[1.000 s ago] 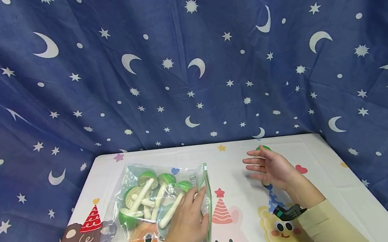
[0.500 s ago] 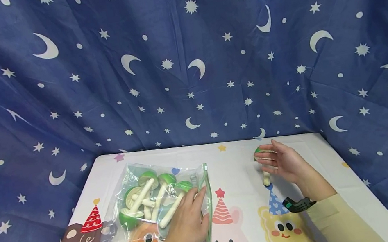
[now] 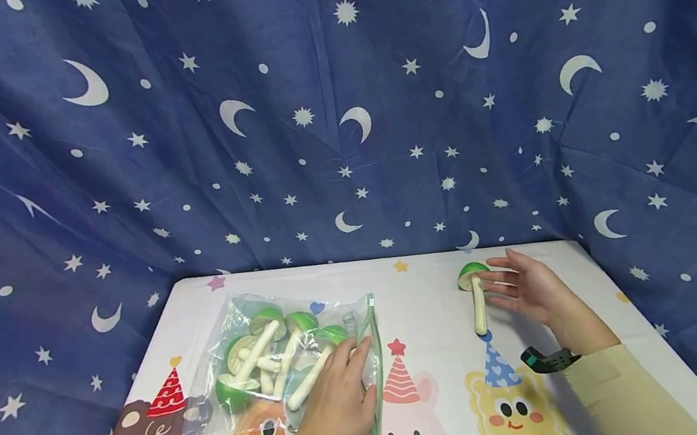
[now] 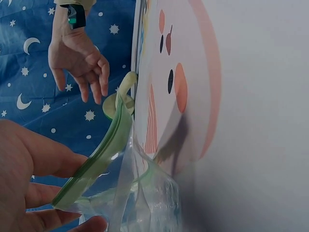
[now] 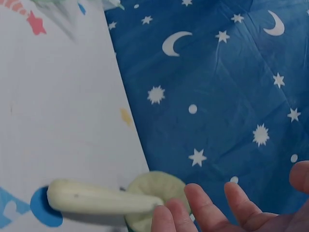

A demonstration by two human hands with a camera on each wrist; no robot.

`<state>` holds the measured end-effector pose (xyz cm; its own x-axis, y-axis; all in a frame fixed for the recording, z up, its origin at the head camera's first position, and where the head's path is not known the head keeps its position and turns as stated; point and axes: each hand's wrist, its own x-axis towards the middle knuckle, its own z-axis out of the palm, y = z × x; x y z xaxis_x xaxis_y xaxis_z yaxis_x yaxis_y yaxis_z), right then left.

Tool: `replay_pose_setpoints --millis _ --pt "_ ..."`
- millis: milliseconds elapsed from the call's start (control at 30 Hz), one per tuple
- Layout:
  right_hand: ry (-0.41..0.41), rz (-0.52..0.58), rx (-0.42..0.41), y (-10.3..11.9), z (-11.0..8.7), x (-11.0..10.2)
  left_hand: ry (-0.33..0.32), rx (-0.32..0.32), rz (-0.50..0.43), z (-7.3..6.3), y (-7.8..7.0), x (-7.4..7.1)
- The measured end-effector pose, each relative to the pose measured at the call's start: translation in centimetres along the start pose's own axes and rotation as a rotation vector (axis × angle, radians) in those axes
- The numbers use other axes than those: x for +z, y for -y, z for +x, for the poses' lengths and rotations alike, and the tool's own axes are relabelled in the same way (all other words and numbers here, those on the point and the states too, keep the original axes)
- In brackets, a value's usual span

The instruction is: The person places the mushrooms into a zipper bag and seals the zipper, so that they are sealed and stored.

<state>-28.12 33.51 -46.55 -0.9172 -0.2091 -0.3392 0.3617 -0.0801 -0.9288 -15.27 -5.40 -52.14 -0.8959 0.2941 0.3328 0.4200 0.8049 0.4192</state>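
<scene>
A clear zip bag [image 3: 215, 407] with a green zip edge [image 4: 99, 157] lies on the left half of the table. Inside are several toy mushrooms [image 3: 253, 350] with green caps and cream stems. My left hand [image 3: 343, 393] pinches the bag by its mouth, which gapes a little in the left wrist view. One more toy mushroom [image 3: 478, 303] lies outside on the right, cap toward the back and stem toward me. Beside it, just to its right, my right hand [image 3: 536, 291] has its fingers spread and holds nothing; fingertips overlap the cap in the right wrist view.
The white table [image 3: 424, 326] is covered with printed cartoon animals, stars and hearts. A blue curtain [image 3: 332, 101] with moons and stars hangs behind its far edge. A dark band [image 3: 549, 360] circles the right wrist.
My right hand has moved right, off the lone mushroom, so its cap and stem now show. The left hand and the bag have stayed in place.
</scene>
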Motion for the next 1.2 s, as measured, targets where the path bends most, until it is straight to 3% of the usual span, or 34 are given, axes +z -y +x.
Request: replay_pose_setpoints --millis 700,1200 --pt "-0.221 0.015 0.118 -0.4 1.0 -2.6 0.002 0.011 0.004 -0.1 0.4 0.1" --pt "-0.349 -0.049 0.176 -1.3 3.5 -2.1 -0.002 0.006 0.015 -0.2 0.4 0.1"
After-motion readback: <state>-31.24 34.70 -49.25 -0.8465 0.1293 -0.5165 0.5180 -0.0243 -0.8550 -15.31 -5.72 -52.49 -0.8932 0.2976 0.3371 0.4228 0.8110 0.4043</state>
